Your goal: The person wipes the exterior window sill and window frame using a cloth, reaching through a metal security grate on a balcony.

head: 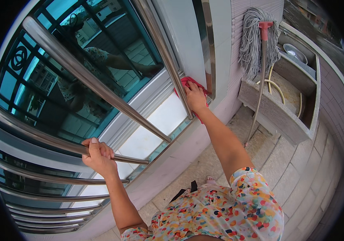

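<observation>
My left hand (99, 155) is wrapped around one of the stainless steel bars (54, 144) in front of a window. At the right end of the white tiled sill (151, 126), my right hand (195, 96) presses on a red cloth (188, 80), beside the foot of another bar (175, 72). The cloth is bunched in the corner and partly hidden under the palm and fingers. Behind the bars, the tinted window glass (99, 54) reflects a person and a dark grille.
A string mop (247, 39) leans head up against the tiled wall. Right of it stands a concrete sink (280, 116) with a pale hose (277, 86) and a metal basin (295, 52). The floor has stone tiles (301, 168). A polished metal strip (208, 48) edges the wall.
</observation>
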### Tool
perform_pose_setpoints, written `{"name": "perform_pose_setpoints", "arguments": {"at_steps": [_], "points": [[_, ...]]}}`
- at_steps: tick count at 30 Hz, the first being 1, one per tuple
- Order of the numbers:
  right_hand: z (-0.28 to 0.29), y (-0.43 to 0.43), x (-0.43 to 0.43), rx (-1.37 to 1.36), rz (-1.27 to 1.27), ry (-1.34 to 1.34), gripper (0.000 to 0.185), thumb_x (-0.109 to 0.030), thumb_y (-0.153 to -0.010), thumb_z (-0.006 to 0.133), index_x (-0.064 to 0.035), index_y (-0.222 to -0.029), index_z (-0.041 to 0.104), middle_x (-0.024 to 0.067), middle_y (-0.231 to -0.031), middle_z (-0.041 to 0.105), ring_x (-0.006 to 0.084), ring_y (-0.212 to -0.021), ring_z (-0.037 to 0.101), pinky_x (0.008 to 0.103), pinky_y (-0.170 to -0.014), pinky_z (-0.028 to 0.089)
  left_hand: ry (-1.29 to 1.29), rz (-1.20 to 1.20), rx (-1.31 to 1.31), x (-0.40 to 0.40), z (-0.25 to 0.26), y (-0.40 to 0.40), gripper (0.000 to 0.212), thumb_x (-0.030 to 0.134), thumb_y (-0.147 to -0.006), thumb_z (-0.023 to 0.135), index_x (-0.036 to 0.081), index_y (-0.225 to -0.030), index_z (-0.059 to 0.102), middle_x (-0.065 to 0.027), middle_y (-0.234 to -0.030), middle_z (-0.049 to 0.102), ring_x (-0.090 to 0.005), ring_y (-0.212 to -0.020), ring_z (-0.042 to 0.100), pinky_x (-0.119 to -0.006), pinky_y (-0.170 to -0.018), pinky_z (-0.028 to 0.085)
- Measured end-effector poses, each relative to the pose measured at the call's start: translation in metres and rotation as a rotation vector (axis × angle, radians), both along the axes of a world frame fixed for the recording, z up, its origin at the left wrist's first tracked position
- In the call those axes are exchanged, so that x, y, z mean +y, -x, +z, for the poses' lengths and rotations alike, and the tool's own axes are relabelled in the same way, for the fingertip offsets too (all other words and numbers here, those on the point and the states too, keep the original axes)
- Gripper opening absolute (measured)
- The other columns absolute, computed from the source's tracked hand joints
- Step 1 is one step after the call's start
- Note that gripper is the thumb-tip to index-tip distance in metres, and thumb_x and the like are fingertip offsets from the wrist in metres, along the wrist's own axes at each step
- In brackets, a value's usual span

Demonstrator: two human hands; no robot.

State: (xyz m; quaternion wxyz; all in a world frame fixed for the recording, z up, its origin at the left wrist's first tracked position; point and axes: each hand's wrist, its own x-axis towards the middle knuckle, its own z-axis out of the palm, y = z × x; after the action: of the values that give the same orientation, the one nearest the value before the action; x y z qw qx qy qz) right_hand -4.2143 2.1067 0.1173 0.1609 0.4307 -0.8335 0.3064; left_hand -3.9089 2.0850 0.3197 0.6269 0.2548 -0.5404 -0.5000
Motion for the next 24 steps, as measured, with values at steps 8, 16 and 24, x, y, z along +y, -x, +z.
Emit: {"name": "perform_pose_setpoints", "arguments": {"at_steps": [8, 16, 24], "points": [[0.005, -0.029, 0.04, -0.087, -0.012, 0.092, 0.029, -0.021, -0.073, 0.063, -0.009, -0.098, 0.056, 0.0129, -0.105, 0.05, 0.0289, -0.097, 0.047, 0.0412, -0.083, 0.039, 0.007, -0.002, -0.008, 0.0, -0.001, -0.001, 0.015, 0.012, -0.082, 0.053, 0.005, -0.072, 0.044, 0.003, -0.048, 0.027, -0.0043, -0.036, 0.025, -0.019, -0.031, 0.023], [-0.061, -0.106, 0.129, -1.173, -0.025, 0.069, 0.024, -0.017, -0.079, 0.058, 0.0035, -0.092, 0.057, 0.0224, -0.089, 0.059, 0.038, -0.084, 0.056, 0.0406, -0.077, 0.043, -0.018, -0.009, -0.007, 0.001, 0.0, -0.005, 0.014, 0.013, -0.082, 0.054, 0.005, -0.075, 0.044, 0.0028, -0.047, 0.027, -0.005, -0.036, 0.026, -0.02, -0.032, 0.024], [-0.013, -0.106, 0.125, -0.903, -0.072, 0.711, 0.021, -0.017, -0.081, 0.056, 0.0035, -0.085, 0.054, 0.0155, -0.083, 0.056, 0.0243, -0.076, 0.054, 0.0363, -0.068, 0.042, -0.014, -0.057, -0.006, 0.0, 0.0, -0.005, 0.015, 0.012, -0.082, 0.055, 0.004, -0.077, 0.044, 0.0015, -0.047, 0.03, -0.0054, -0.036, 0.028, -0.021, -0.033, 0.024]]}}
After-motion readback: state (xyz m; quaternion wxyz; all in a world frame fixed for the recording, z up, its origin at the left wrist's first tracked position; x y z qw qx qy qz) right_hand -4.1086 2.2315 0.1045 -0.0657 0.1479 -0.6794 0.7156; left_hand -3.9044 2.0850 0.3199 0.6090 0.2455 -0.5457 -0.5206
